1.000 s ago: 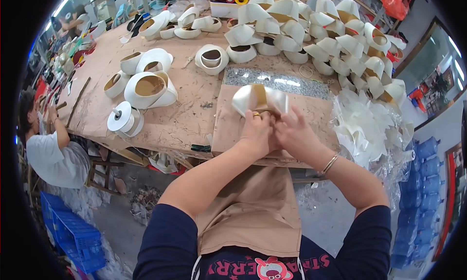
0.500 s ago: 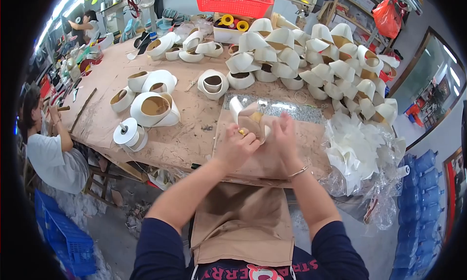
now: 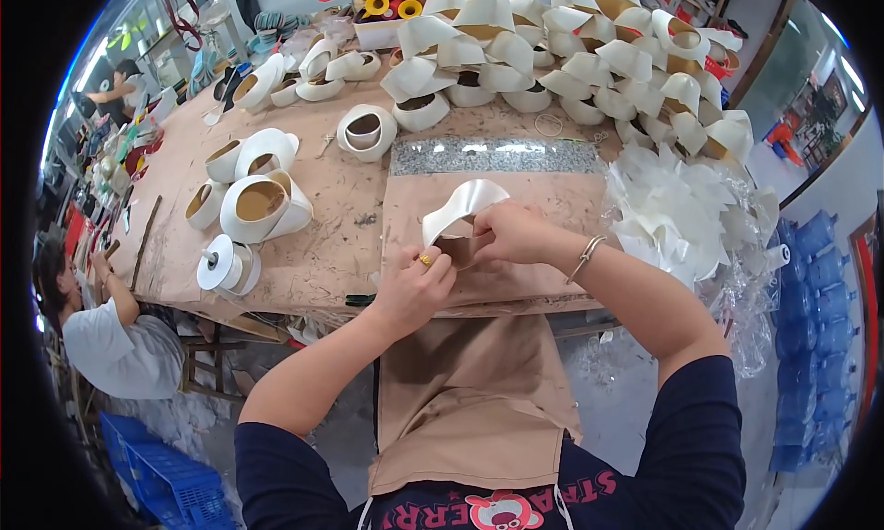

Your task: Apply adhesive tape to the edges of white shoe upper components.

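Note:
Both hands hold a curved white strip with a brown inner side above the near edge of the worktable. My left hand, with a yellow ring on one finger, grips the strip's lower brown end. My right hand, a thin bracelet at its wrist, pinches the strip from the right, under its white arch. A brown sheet on the tabletop lies beneath them.
Many formed white-and-brown loops are stacked across the table's far side, more at the left. A white tape roll stands near the left edge. Loose white pieces in clear plastic lie at right. Another person sits at left.
The strip has opened from a compact folded piece into a tall arch. My hands have shifted slightly apart, the left lower, the right higher.

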The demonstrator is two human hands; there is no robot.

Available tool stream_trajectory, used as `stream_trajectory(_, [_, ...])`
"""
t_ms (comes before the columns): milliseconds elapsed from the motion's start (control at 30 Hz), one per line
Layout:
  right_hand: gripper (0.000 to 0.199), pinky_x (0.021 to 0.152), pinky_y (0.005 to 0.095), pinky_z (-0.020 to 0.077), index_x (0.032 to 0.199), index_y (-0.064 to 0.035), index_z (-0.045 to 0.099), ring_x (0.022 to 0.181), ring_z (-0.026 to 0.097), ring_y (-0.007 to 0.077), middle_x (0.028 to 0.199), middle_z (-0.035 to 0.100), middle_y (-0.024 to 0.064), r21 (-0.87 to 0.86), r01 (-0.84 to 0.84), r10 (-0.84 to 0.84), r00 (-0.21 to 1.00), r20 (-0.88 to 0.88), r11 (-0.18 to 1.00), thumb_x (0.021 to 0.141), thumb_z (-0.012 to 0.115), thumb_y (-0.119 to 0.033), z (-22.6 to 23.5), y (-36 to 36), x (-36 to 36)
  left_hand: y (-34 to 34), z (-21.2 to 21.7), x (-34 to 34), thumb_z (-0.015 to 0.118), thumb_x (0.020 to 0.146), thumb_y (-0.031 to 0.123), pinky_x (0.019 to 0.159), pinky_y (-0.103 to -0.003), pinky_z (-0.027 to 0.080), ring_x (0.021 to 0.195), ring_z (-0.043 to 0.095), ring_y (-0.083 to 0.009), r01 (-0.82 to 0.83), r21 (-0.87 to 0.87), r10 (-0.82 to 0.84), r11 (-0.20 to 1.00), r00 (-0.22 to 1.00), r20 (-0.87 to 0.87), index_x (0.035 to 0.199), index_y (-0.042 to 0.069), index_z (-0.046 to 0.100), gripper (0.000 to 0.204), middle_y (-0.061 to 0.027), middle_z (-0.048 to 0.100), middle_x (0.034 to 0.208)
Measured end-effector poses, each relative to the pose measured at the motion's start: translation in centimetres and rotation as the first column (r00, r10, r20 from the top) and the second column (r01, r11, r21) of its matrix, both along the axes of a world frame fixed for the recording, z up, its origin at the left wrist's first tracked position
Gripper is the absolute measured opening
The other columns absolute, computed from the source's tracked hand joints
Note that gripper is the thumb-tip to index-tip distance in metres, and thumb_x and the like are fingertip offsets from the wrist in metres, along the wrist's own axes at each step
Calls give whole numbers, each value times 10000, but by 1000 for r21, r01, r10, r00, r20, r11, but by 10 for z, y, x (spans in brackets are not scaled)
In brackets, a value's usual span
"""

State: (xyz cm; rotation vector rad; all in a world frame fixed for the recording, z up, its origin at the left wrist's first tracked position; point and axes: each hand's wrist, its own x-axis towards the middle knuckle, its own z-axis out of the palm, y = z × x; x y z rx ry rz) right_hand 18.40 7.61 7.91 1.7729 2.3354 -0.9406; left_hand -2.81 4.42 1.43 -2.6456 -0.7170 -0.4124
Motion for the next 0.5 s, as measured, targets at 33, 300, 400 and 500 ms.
stream_trajectory(33, [288, 958, 455, 279, 881, -110, 640, 1088, 493, 202, 991, 631, 40, -13, 45, -46, 998, -44, 999, 706, 731, -320, -10, 2, 3, -1, -5, 1, 588, 777, 173, 842, -348, 356, 935, 527, -159, 3, -15, -1, 1000, 995, 97, 911, 91, 605, 158, -25, 524, 895])
stream_trajectory(300, [184, 947, 513, 277, 942, -129, 618, 1066, 506, 200, 992, 612, 52, 578, -22, 41, 999, -20, 816, 797, 650, -239, -45, -43, 5, -32, -15, 9, 651, 790, 357, 875, -400, 315, 1104, 486, -224, -99, -243, 166, 965, 948, 273, 1163, 58, 578, 484, -68, 522, 1150])
stream_trajectory(400, [200, 950, 492, 275, 944, -132, 616, 1069, 503, 210, 982, 615, 48, 647, -1, 4, 1000, -3, 763, 787, 658, -249, -47, -47, 4, -33, -15, 14, 655, 781, 373, 897, -419, 289, 1133, 452, -236, -115, -285, 194, 952, 944, 268, 1218, 54, 535, 554, -67, 486, 1200])
stream_trajectory(500, [213, 940, 468, 291, 936, -122, 622, 1066, 504, 225, 969, 617, 54, 448, 156, -111, 986, -125, 880, 773, 666, -251, -38, -45, -3, -33, -19, 15, 662, 771, 383, 911, -414, 283, 1149, 429, -241, -96, -274, 168, 957, 953, 253, 1247, 43, 508, 606, -80, 469, 1219])
